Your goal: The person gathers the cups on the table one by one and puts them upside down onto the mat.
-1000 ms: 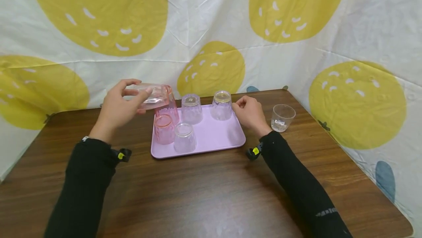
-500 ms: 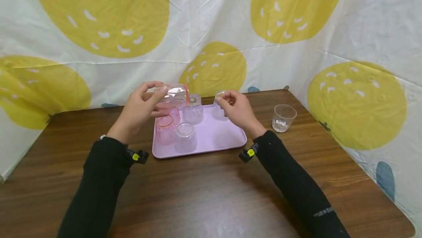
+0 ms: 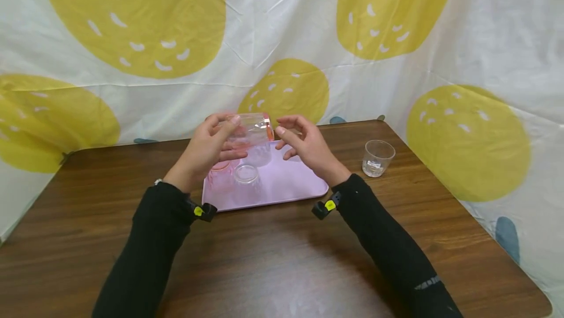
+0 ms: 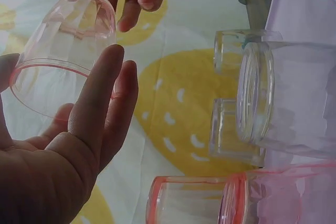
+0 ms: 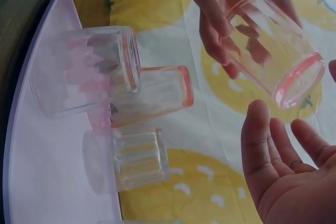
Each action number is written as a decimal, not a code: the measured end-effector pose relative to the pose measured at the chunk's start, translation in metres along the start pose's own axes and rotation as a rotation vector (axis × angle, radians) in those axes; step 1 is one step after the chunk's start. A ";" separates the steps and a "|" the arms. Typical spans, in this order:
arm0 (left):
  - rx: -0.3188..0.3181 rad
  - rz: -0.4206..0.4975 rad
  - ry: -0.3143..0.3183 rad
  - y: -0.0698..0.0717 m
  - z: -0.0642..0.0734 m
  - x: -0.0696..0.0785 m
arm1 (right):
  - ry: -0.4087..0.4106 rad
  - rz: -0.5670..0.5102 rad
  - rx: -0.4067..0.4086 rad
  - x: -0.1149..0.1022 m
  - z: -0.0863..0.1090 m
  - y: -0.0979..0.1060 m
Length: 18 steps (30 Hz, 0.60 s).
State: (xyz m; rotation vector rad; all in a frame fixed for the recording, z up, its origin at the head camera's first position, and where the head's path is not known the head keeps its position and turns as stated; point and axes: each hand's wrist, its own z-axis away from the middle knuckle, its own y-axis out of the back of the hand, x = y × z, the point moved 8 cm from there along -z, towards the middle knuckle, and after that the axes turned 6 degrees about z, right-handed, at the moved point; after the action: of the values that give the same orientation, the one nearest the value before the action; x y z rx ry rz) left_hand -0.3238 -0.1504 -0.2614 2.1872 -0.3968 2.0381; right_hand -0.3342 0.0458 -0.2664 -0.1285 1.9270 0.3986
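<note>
My left hand (image 3: 202, 149) holds a pink-tinted drinking glass (image 3: 253, 129) on its side above the tray, its thick base towards the right. Fingers and thumb go round the rim end, as the left wrist view shows on that glass (image 4: 73, 30). My right hand (image 3: 308, 149) is just off the base, fingers loosely spread and holding nothing; in the right wrist view a small gap separates the fingertips from the glass (image 5: 278, 51). Below, on the lilac tray (image 3: 299, 183), an upside-down clear glass (image 3: 246, 183) and a pink glass (image 3: 219, 181) stand side by side, the latter partly hidden.
A clear glass (image 3: 379, 159) stands upright on the wooden table (image 3: 273, 259), right of the tray. Further upturned glasses at the tray's back, such as a clear one (image 5: 140, 158), are largely hidden by my hands in the head view. A patterned curtain (image 3: 282, 24) hangs behind.
The pink glass has moved right in my left hand, over the tray. My right hand has come left from the tray's right end towards its base, and its fingers have opened out.
</note>
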 end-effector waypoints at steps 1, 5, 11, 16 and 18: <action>-0.001 -0.003 -0.004 -0.001 0.000 0.000 | 0.001 -0.004 -0.002 0.000 0.000 -0.001; -0.006 -0.014 -0.017 -0.005 -0.002 -0.002 | 0.012 -0.023 -0.008 -0.002 0.000 -0.003; -0.031 -0.024 -0.013 -0.011 -0.004 -0.003 | 0.066 -0.025 -0.020 -0.007 -0.001 -0.007; -0.040 -0.017 -0.005 -0.015 -0.005 -0.005 | 0.073 -0.013 -0.014 -0.008 -0.002 -0.007; -0.043 -0.014 0.001 -0.015 -0.005 -0.006 | 0.069 -0.010 -0.014 -0.007 -0.001 -0.007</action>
State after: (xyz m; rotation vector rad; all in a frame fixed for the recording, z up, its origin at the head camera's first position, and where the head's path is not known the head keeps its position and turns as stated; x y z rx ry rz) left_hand -0.3243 -0.1339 -0.2656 2.1578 -0.4203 2.0044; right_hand -0.3310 0.0383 -0.2613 -0.1625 1.9912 0.4057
